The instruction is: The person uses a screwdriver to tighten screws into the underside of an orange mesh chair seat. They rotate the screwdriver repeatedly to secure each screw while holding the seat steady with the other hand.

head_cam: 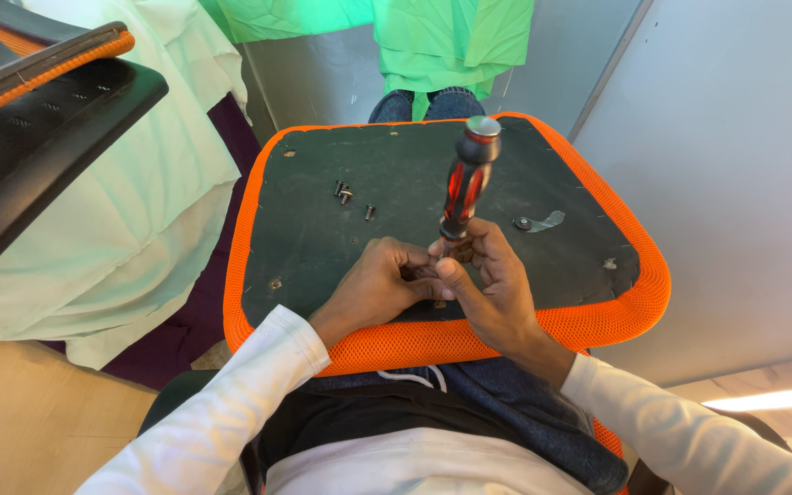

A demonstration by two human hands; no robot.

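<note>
Hands working a screwdriver on an upturned seat pad.
We are gripping the red-and-black screwdriver at frame centre, right hand fingers clenched on its shaft, left hand curled beside the tip, over the orange-edged seat pad; loose screws are lying upper left.

Long white sleeves are worn on both arms, down to the wrists. Blue jeans and a white drawstring are seen below.

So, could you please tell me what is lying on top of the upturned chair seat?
On the seat panel lie three loose bolts and a small metal bracket. Both hands, left and right, cover the screwdriver tip and whatever it meets.
</note>
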